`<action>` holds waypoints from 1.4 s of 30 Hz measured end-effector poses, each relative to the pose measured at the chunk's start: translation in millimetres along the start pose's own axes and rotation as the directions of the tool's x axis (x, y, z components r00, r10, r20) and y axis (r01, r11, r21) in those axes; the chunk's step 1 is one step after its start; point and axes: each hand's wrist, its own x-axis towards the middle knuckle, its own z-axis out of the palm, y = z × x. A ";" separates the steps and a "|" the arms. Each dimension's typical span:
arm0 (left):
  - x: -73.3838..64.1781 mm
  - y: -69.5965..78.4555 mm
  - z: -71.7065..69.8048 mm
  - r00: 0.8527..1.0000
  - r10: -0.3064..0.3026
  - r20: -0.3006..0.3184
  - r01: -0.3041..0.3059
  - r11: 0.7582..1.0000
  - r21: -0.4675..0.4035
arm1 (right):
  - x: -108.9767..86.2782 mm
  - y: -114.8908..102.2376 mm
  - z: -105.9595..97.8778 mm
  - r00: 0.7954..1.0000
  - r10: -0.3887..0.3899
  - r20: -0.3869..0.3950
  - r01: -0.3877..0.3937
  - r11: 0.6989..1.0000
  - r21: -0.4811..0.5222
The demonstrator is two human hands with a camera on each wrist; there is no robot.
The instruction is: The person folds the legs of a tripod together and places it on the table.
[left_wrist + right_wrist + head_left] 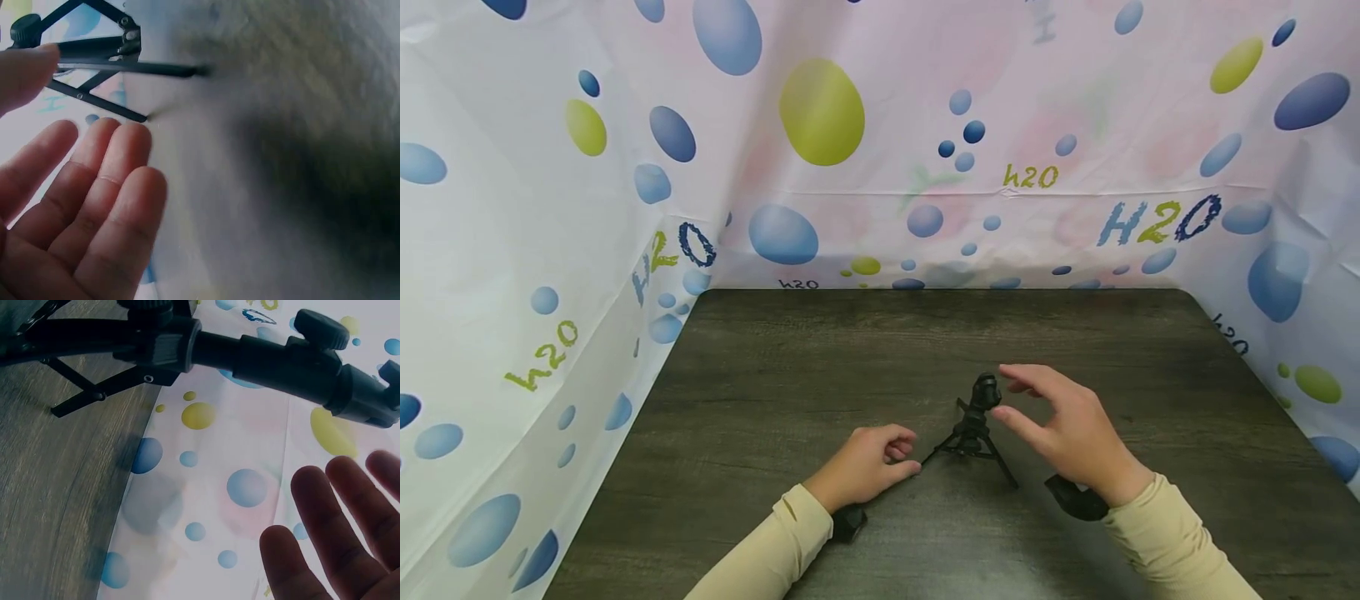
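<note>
Closest in, two cream sleeves (767, 542) reach over the table, a black wrist-worn device (1077, 500) showing under the right wrist and another dark one (850, 523) beneath the left. Beyond its cuff, the left hand (867, 465) lies low with fingers loosely bent and nothing held, its thumb tip just beside the foot of one tripod leg; whether they touch cannot be told. Higher, the right hand (1067, 421) is spread with thumb and fingers apart, gripping nothing, close to the right side of the tripod's head. Between the hands, a black tabletop tripod (973, 425) stands upright on splayed, braced legs, and the right wrist view shows a ribbed knob (322, 328) near its top. Under it all, the dark wood-grain tabletop (775, 358) runs back to a rounded far edge. Behind that hangs a white backdrop (895, 108) printed with blue and yellow-green ovals and "H2O" lettering.
</note>
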 end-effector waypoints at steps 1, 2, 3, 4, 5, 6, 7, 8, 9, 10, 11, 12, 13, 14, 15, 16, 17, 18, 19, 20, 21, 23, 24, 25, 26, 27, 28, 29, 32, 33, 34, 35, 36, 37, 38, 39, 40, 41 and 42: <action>0.2 0.1 1.6 1.000 0.009 0.002 -0.009 1.000 0.014 | 0.2 -0.3 0.0 1.000 -0.006 -0.001 0.006 1.000 0.003; 0.5 0.1 3.2 1.000 0.015 0.005 -0.015 1.000 0.027 | 0.2 -0.5 0.0 1.000 -0.009 -0.002 0.009 1.000 0.007; 0.7 0.1 4.8 1.000 0.023 0.008 -0.023 0.999 0.037 | 0.4 -0.8 0.2 1.000 -0.012 -0.003 0.012 1.000 0.013; 1.0 0.5 6.2 1.000 0.024 0.010 -0.024 0.999 0.045 | 0.6 -1.2 0.3 1.000 -0.013 -0.003 0.013 1.000 0.018; 1.3 0.7 7.6 1.000 0.029 0.012 -0.030 0.998 0.051 | 0.8 -1.5 0.6 1.000 -0.014 -0.002 0.014 1.000 0.023; 1.7 1.2 8.7 0.999 0.032 0.013 -0.033 0.998 0.056 | 1.0 -1.8 0.8 1.000 -0.014 -0.001 0.014 1.000 0.027; 2.3 1.5 9.8 0.999 0.034 0.015 -0.035 0.998 0.056 | 1.1 -2.1 1.0 1.000 -0.012 0.000 0.012 0.999 0.030; 2.8 1.9 10.7 0.999 0.034 0.016 -0.035 0.998 0.059 | 1.1 -2.6 1.3 1.000 -0.009 0.001 0.009 0.999 0.031; 3.7 2.4 11.7 0.999 0.037 0.016 -0.038 0.997 0.065 | 1.1 -3.0 1.5 1.000 -0.008 0.000 0.008 1.000 0.030; 4.5 2.8 12.6 0.999 0.039 0.015 -0.040 0.997 0.072 | 1.1 -3.4 1.7 1.000 -0.003 0.001 0.003 1.000 0.030; 5.4 3.3 13.3 0.999 0.041 0.014 -0.042 0.996 0.079 | 1.1 -3.8 2.0 1.000 0.001 0.001 -0.001 1.000 0.029; 6.2 3.9 14.0 0.999 0.041 0.012 -0.042 0.995 0.089 | 1.1 -4.2 2.2 1.000 0.006 0.001 -0.006 1.000 0.030; 7.0 4.2 14.6 0.999 0.039 0.009 -0.040 0.994 0.099 | 1.1 -4.6 2.4 1.000 0.008 0.000 -0.008 0.999 0.031; 7.5 4.9 15.1 0.999 0.035 0.006 -0.035 0.994 0.107 | 1.1 -5.1 2.6 1.000 0.009 -0.002 -0.009 0.999 0.032; 8.2 5.1 15.7 0.999 0.033 0.004 -0.033 0.993 0.111 | 1.0 -5.7 2.6 1.000 0.011 -0.002 -0.011 0.999 0.032; 8.5 5.6 16.2 1.000 0.026 0.004 -0.026 0.993 0.114 | 0.8 -6.5 2.8 1.000 0.018 0.000 -0.018 0.999 0.030; 8.8 6.1 16.8 1.000 0.020 0.003 -0.021 0.993 0.118 | 0.4 -7.4 3.0 1.000 0.022 0.001 -0.022 0.999 0.026; 9.0 6.5 17.3 1.000 0.016 0.002 -0.016 0.993 0.119 | -0.1 -8.2 3.2 1.000 0.023 0.001 -0.023 0.999 0.023; 9.1 6.9 17.9 1.000 0.010 0.003 -0.011 0.994 0.111 | -0.6 -8.9 3.4 1.000 0.026 0.000 -0.026 0.999 0.020; 9.2 7.3 18.3 1.000 0.006 0.004 -0.007 0.995 0.104 | -1.0 -9.5 3.7 1.000 0.028 -0.001 -0.028 0.999 0.017; 9.4 7.4 18.7 1.000 0.005 0.005 -0.005 0.995 0.095 | -1.4 -9.8 4.1 1.000 0.029 -0.003 -0.029 0.999 0.016; 9.6 7.8 19.3 1.000 0.004 0.003 -0.004 0.996 0.086 | -1.9 -9.3 5.2 1.000 0.016 -0.010 -0.016 1.000 0.023; 9.6 7.8 19.4 1.000 0.003 0.003 -0.003 0.997 0.079 | -2.0 -8.6 5.7 1.000 0.005 -0.015 -0.004 1.000 0.030; 9.8 7.7 19.5 1.000 0.002 0.003 -0.002 0.997 0.075 | -2.0 -8.1 6.3 1.000 -0.004 -0.019 0.005 0.999 0.036; 9.9 7.6 19.5 1.000 0.002 0.002 -0.003 0.997 0.074 | -2.1 -7.5 6.9 1.000 -0.014 -0.024 0.015 0.999 0.042; 10.1 7.5 19.7 1.000 0.002 0.000 -0.002 0.997 0.074 | -2.2 -7.0 7.5 0.999 -0.023 -0.029 0.024 0.999 0.048; 10.3 7.3 19.9 1.000 0.002 -0.001 -0.002 0.997 0.075 | -2.3 -6.6 8.1 0.999 -0.029 -0.033 0.031 0.998 0.055; 10.4 7.1 20.1 1.000 0.004 -0.002 -0.004 0.997 0.076 | -2.3 -6.3 8.7 0.999 -0.034 -0.037 0.036 0.998 0.060; 11.0 6.3 20.5 1.000 -0.001 -0.004 0.001 0.996 0.085 | -2.4 -6.0 10.8 0.998 -0.039 -0.044 0.042 0.996 0.080; 11.1 5.9 20.7 1.000 -0.002 -0.005 0.003 0.996 0.087 | -2.3 -6.1 11.5 0.998 -0.039 -0.045 0.043 0.995 0.089; 11.1 5.4 20.7 1.000 -0.001 -0.006 0.002 0.996 0.088 | -2.2 -6.4 12.2 0.998 -0.041 -0.047 0.045 0.994 0.095; 11.0 5.1 20.6 1.000 0.001 -0.008 0.000 0.996 0.090 | -2.1 -6.7 12.9 0.998 -0.042 -0.049 0.047 0.994 0.102; 11.1 4.8 20.5 1.000 -0.001 -0.008 0.002 0.996 0.090 | -1.9 -7.1 13.6 0.998 -0.043 -0.052 0.048 0.993 0.107; 11.0 4.7 20.3 1.000 0.000 -0.010 0.001 0.996 0.089 | -1.8 -7.5 14.1 0.998 -0.043 -0.056 0.049 0.993 0.111; 11.0 4.6 20.1 1.000 0.002 -0.010 -0.001 0.996 0.088 | -1.6 -8.0 14.6 0.997 -0.046 -0.061 0.052 0.992 0.114; 11.2 4.5 20.0 1.000 0.003 -0.011 -0.002 0.996 0.086 | -1.5 -8.6 15.0 0.997 -0.048 -0.065 0.056 0.992 0.117; 11.3 4.3 20.0 1.000 0.005 -0.013 -0.004 0.996 0.087 | -1.3 -8.9 15.4 0.996 -0.051 -0.070 0.059 0.991 0.118; 11.6 4.3 19.8 1.000 0.006 -0.013 -0.005 0.996 0.092 | -1.1 -9.2 15.6 0.996 -0.052 -0.069 0.060 0.991 0.123; 11.9 4.5 19.7 1.000 0.005 -0.013 -0.004 0.995 0.096 | -0.9 -9.5 15.9 0.996 -0.055 -0.069 0.063 0.990 0.125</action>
